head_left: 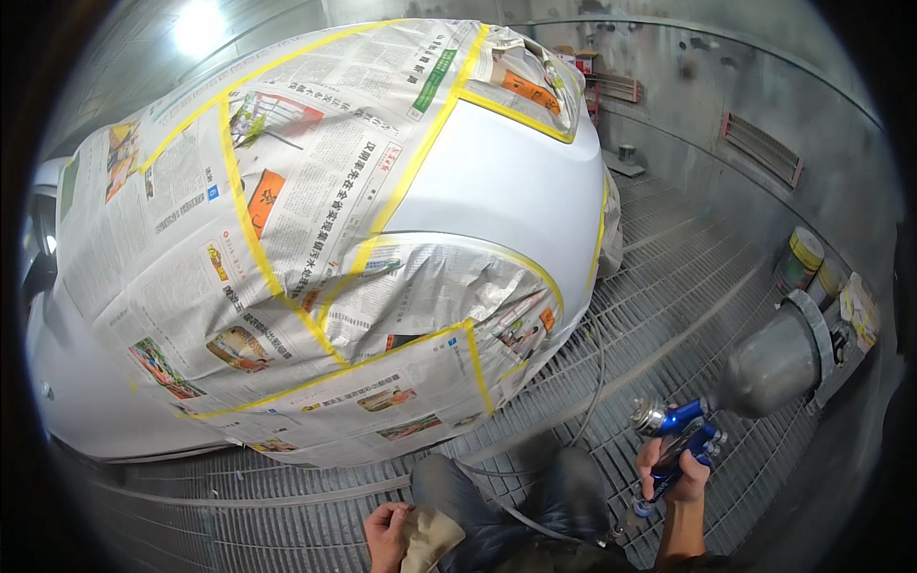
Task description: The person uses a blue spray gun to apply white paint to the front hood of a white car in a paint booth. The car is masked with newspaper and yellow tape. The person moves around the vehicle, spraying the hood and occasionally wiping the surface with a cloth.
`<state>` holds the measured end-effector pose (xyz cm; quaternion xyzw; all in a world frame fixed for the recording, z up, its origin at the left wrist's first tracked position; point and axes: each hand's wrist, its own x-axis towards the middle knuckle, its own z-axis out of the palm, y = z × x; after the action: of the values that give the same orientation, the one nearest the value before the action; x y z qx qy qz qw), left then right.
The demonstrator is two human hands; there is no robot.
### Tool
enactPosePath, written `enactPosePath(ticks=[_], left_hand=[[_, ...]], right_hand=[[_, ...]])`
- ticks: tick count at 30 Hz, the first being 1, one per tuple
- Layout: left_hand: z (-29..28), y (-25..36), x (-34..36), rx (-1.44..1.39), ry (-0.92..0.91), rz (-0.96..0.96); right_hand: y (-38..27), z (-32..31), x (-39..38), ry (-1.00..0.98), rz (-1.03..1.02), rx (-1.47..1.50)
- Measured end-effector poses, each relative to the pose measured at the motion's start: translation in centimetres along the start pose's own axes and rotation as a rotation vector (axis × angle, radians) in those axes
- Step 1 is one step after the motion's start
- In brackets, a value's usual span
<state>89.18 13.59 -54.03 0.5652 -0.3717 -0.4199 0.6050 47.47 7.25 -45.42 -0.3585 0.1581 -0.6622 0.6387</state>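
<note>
I am facing a lamp [200,29] that is glaring white at upper left. The pale car panel [487,172] is glowing softly, the grey wall [688,105] is looking dimmer, and my blue spray gun [682,418] is catching glints. The fisheye is curving straight edges; black is swallowing the corners.

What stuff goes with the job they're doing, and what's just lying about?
Seems for the job:
blue spray gun in the right hand
tan cloth at the left hand
white car, newspaper and yellow tape

Seems just lying about:
tin with yellow band
small grey pot farther back
</note>
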Motion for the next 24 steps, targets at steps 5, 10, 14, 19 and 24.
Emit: enactPosePath(ticks=[5, 10, 14, 19, 24], left_hand=[[2.2, 1.3, 1.2, 0.003, -0.046, 0.031], [3.5, 1.8, 2.0, 0.039, -0.098, -0.015], [4.0, 1.7, 2.0, 0.074, -0.131, -0.018], [5.0, 1.6, 1.7, 0.079, -0.167, -0.030], [5.3, 1.5, 1.7, 0.137, -0.179, -0.031]], right_hand=[[0.7, 0.6, 1.5, -0.277, 0.144, 0.051], [1.6, -0.9, 0.2, -0.256, 0.253, 0.040], [2.1, -2.5, -0.4, -0.208, 0.241, 0.072], [1.9, -3.2, -0.1, -0.150, 0.241, 0.111], [2.0, -3.5, -0.3, -0.151, 0.258, 0.078]])
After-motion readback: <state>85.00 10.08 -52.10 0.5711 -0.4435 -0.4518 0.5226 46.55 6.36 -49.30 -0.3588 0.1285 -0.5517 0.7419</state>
